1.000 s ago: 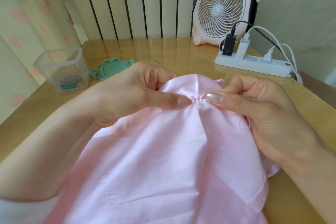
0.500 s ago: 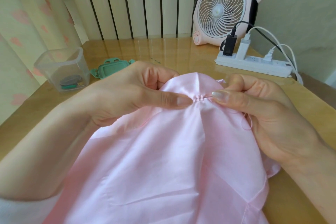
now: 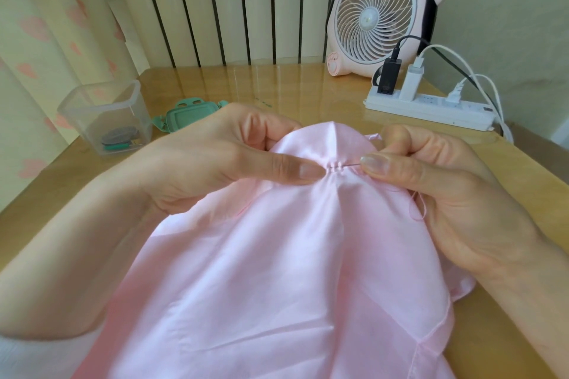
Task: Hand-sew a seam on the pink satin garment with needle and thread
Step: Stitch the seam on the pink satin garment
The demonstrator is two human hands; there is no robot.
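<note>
The pink satin garment [image 3: 277, 271] is draped over my lap and the table edge, bunched up between both hands. My left hand [image 3: 215, 163] pinches the gathered fabric, thumb tip pressed beside a few small stitches [image 3: 334, 165]. My right hand [image 3: 446, 188] pinches the thin needle [image 3: 352, 165], whose shaft runs through the gathered folds. Pink thread [image 3: 418, 209] loops loosely below my right thumb.
A clear plastic box [image 3: 104, 120] with sewing bits stands at the left, its green lid [image 3: 191, 114] beside it. A pink desk fan [image 3: 378, 15] and a white power strip [image 3: 431, 108] with plugs and cables sit at the back right of the wooden table [image 3: 292, 86].
My right hand has drawn slightly to the right, exposing more of the needle between the two thumbs. My left hand keeps its pinch on the fabric.
</note>
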